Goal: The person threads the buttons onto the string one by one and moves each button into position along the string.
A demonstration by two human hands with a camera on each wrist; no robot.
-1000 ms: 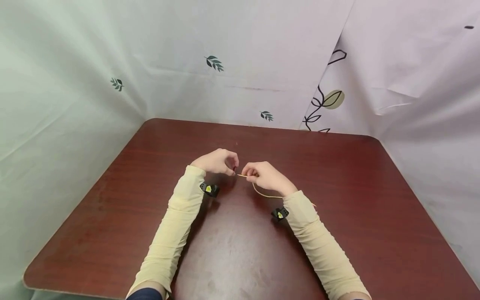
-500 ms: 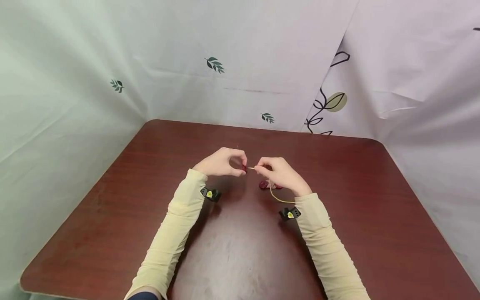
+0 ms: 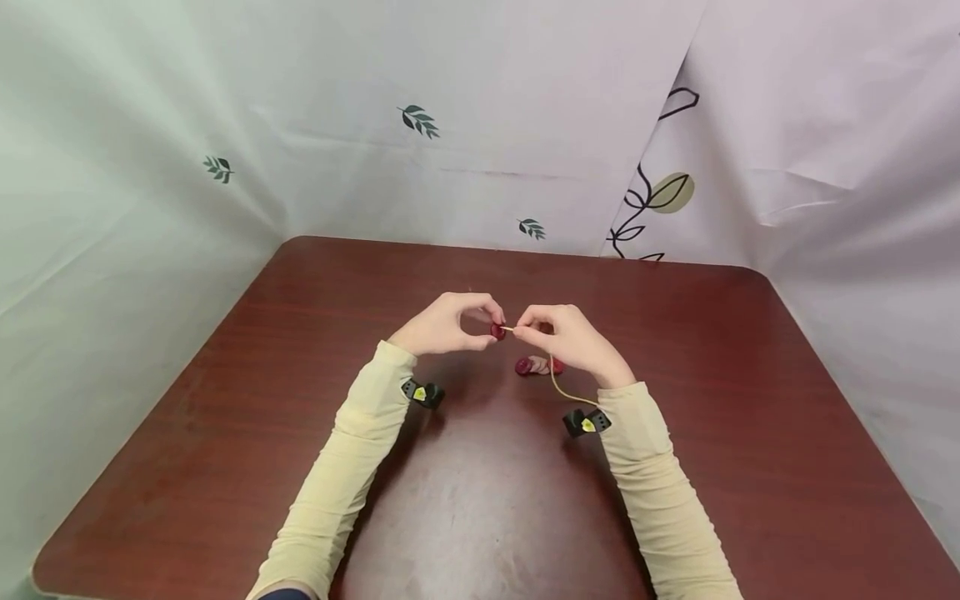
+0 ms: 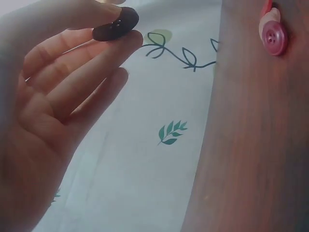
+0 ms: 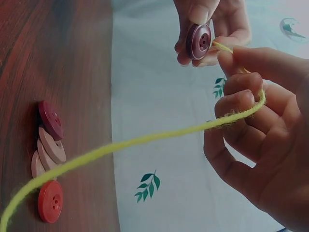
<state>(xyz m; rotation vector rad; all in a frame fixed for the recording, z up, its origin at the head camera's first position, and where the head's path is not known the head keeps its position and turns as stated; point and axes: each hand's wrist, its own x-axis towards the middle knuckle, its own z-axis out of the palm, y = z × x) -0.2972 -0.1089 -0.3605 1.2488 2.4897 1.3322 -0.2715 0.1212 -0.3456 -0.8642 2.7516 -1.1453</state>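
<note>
Between thumb and fingers, my left hand (image 3: 446, 325) pinches a dark red button (image 5: 199, 42) by its rim; several holes show in its face. The same button (image 4: 116, 24) looks nearly black in the left wrist view. My right hand (image 3: 573, 342) pinches a yellow string (image 5: 159, 137) close to its end. That short tip points at the button's holes, very near its face; whether it has entered a hole I cannot tell. The rest of the string loops over the right fingers and hangs down past the wrist.
On the brown table (image 3: 450, 500), below the right hand, lies a small group of buttons: a maroon one (image 5: 50, 120), pale pink ones (image 5: 50, 147) and a red one (image 5: 50, 201). A white printed curtain (image 3: 337, 167) stands behind the table.
Both hands have shifted right and slightly away from me. The button has turned to show more of its face, and the string tip has come up to it. The table buttons have come into sight.
</note>
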